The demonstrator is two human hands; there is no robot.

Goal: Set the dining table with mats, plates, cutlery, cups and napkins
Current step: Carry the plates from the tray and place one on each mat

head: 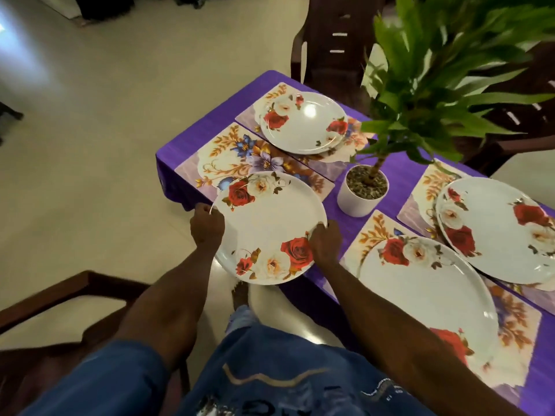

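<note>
I hold a white plate with red roses (267,226) in both hands, above the near corner of the table. My left hand (207,225) grips its left rim and my right hand (324,243) grips its right rim. Part of the plate overlaps a floral mat (237,159) that carries no plate. Three more rose plates lie on mats: one at the far end (301,123), one at the right (495,229) and one near me (426,292).
A purple cloth (399,175) covers the table. A white pot with a green plant (362,190) stands in the middle. Dark wooden chairs stand at the far end (330,40), at the far right (516,115) and at my lower left (60,310).
</note>
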